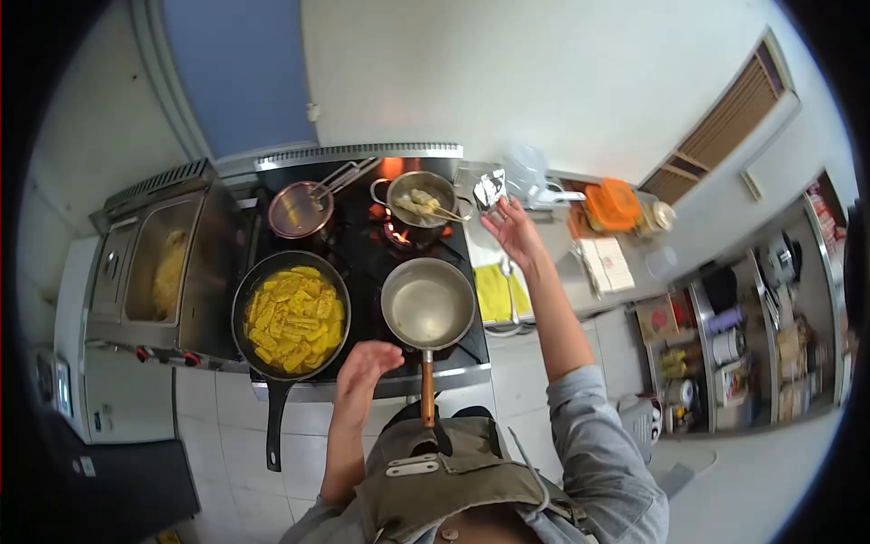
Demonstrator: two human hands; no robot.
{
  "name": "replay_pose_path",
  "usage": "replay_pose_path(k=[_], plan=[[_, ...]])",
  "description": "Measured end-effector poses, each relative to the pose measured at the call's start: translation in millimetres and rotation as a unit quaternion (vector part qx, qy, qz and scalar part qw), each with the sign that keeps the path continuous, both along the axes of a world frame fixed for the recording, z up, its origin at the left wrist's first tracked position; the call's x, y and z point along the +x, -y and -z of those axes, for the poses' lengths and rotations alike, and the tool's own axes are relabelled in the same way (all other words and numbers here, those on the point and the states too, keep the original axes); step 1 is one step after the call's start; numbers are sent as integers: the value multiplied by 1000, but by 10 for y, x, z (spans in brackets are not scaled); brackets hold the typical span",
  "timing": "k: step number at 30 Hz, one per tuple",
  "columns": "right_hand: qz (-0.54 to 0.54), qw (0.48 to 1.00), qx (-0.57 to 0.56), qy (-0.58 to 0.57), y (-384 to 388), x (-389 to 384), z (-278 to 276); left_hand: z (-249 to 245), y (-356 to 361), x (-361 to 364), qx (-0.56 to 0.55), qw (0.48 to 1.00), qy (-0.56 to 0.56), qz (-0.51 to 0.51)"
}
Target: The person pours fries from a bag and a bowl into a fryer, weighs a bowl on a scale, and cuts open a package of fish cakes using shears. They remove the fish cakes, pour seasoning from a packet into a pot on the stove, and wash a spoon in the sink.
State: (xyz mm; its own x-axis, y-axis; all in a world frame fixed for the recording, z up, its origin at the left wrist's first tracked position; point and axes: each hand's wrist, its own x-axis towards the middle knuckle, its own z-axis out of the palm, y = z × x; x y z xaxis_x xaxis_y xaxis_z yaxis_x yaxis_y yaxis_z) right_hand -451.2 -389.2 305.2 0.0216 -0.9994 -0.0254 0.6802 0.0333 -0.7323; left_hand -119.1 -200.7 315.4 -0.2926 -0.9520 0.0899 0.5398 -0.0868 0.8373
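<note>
My right hand (517, 238) reaches past the stove's right edge, thumb and fingers at the near edge of a crumpled piece of aluminium foil (489, 189), which they appear to grip. My left hand (370, 363) hovers at the stove's front with fingers extended and holds nothing. Close to it, a saucepan (428, 305) with a wooden handle stands on the front right burner. To the left, a black frying pan (277, 374) contains yellow pieces of food (295, 319). Behind the saucepan, a steel pot (422, 186) holds pale food and a utensil over a lit flame.
A strainer (301, 210) rests at the back left of the stove (362, 245). On the right counter are a yellow cloth (492, 295), a spoon (510, 288), an orange container (613, 204) and white napkins (605, 265). A deep fryer (168, 272) stands left; shelves (739, 340) line the right.
</note>
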Motion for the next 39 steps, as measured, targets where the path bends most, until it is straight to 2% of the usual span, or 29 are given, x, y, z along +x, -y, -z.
replay_pose_path(k=[2,4,6,7,9,10,13,14,15,17,21,23,25,28,33,36,39], plan=[[-3,999,18,-51,496,-23,24,-6,-69,67,-4,999,22,-46],[-33,981,16,-191,949,-75,105,12,-180,137,-4,995,41,-90],[-44,939,-9,-341,1319,-73,189,34,-318,176,25,973,89,-210],[-64,937,-12,-342,1488,-72,246,-13,-386,144,30,959,100,-263],[-107,875,-87,-463,1805,-39,355,-14,-537,94,36,933,106,-343],[-113,859,-114,-487,1903,13,364,-16,-608,53,45,921,109,-372],[-127,825,-149,-531,2117,82,405,-76,-763,-279,76,884,111,-448],[-105,789,-179,-578,2212,61,462,-82,-800,-402,73,871,93,-477],[-116,789,-184,-575,2259,63,490,-82,-830,-523,68,858,75,-504],[-94,780,-225,-576,2315,28,550,-68,-871,-778,64,850,58,-520],[-141,762,-261,-575,2310,29,485,-72,-883,-1181,78,834,77,-540],[-130,748,-278,-588,2371,58,487,-84,-882,-1299,84,828,65,-550],[-114,706,-309,-628,2450,82,546,-112,-880,-1377,80,823,76,-557],[-117,684,-305,-653,2466,103,528,-160,-889,-1428,78,813,92,-569],[-103,685,-340,-636,2470,144,559,-209,-980,-1499,73,796,103,-592],[-95,707,-319,-624,2484,114,577,-200,-1018,-1541,78,785,98,-607],[-162,833,-220,-481,2467,87,578,-186,-1020,-1568,85,779,94,-614]])
